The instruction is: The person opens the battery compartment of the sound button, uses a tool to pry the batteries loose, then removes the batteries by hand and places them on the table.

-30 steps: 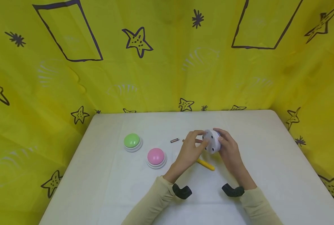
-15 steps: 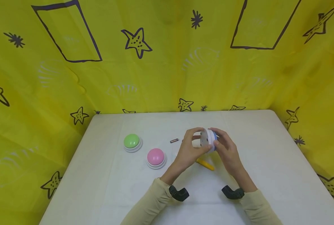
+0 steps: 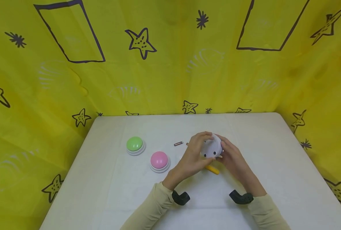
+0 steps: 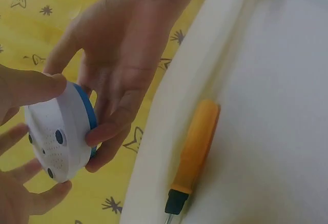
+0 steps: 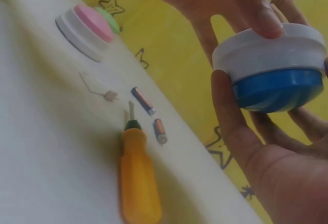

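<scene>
Between both hands is a round push button (image 3: pixel 210 149) with a white base and a blue dome (image 5: pixel 279 89). It is raised over the table, its underside turned toward the head camera, showing several dark round spots. My left hand (image 3: pixel 192 156) grips the white base, thumb and fingertips at its rim. From the other side my right hand (image 3: pixel 236 161) holds it, fingers around the blue dome, as the left wrist view shows. Below the hands lies a screwdriver (image 4: pixel 197 147) with a yellow handle, partly hidden by the left hand in the head view.
A pink push button (image 3: pixel 159 160) and a green push button (image 3: pixel 134 144) stand on the white table (image 3: pixel 130 191) to the left. Two small batteries (image 5: pixel 142 101) lie beyond the screwdriver tip. Near them is a small pale flat piece (image 5: pixel 110 96). A yellow curtain (image 3: pixel 170 70) surrounds the table.
The push button has been turned in the hands: half a second ago its underside faced left with the blue dome showing, and now the underside faces the head camera. Both hands keep hold.
</scene>
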A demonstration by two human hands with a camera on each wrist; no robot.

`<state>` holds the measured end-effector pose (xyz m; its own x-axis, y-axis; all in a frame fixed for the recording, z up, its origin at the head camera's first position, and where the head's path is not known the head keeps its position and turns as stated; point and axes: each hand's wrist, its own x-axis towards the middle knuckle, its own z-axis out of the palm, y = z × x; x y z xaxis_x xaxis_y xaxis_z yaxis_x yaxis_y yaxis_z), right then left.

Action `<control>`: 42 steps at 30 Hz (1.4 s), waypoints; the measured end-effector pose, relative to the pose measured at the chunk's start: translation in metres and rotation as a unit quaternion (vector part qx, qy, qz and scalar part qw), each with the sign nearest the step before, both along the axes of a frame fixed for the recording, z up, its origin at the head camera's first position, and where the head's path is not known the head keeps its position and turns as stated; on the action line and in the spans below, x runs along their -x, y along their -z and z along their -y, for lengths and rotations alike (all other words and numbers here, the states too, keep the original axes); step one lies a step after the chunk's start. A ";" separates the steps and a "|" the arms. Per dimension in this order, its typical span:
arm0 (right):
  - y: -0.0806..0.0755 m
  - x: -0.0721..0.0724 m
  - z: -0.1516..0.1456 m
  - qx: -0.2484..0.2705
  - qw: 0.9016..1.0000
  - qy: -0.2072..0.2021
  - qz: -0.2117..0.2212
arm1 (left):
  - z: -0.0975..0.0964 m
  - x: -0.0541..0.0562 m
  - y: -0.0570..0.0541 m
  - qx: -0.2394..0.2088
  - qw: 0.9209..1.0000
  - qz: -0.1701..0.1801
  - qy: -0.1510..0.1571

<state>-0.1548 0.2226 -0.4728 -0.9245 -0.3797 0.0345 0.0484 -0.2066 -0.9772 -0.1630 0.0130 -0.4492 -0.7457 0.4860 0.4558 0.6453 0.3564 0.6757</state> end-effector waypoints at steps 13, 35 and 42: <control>0.022 -0.004 0.000 0.064 0.998 -0.003 -0.003 | -0.007 -0.007 -0.006 0.022 0.994 0.073 -0.083; 0.008 -0.008 0.010 -0.144 0.970 0.093 -0.172 | 0.002 -0.009 -0.015 0.065 0.987 0.084 -0.121; 0.006 -0.009 0.013 -0.146 0.966 0.102 -0.187 | 0.004 -0.010 -0.015 0.059 0.988 0.087 -0.115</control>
<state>-0.1459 0.2093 -0.4792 -0.9247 -0.2346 0.2997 -0.3322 0.1129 -0.9364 -0.1534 0.0088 -0.4347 -0.9048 0.3363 0.2613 0.4155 0.5624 0.7149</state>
